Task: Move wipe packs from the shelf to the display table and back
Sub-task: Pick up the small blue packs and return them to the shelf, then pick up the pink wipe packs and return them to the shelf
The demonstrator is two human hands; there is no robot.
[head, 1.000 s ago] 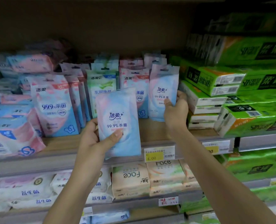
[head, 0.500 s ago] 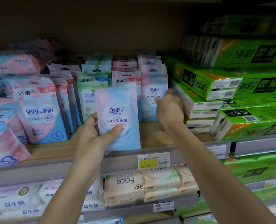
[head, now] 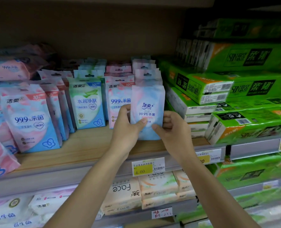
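A pale blue and pink wipe pack [head: 147, 104] stands upright on the wooden shelf [head: 87, 147], in front of a row of like packs [head: 147, 76]. My left hand [head: 128, 127] grips its left side with the thumb across its front. My right hand [head: 172, 127] holds its lower right edge, thumb on the front. More wipe packs stand in rows to the left: a pink and blue one [head: 118, 99], a green and blue one [head: 87, 102] and a big pink and blue one [head: 31, 119].
Green tissue packages [head: 235, 89] are stacked close on the right of the held pack. A yellow price tag [head: 147, 167] hangs on the shelf's front rail. Peach tissue packs [head: 125, 193] and white packs [head: 9, 211] fill the lower shelf.
My left hand carried the pack rightward and set it in front of the right row. My right hand let go of the row's front pack and took hold of this pack's right edge.
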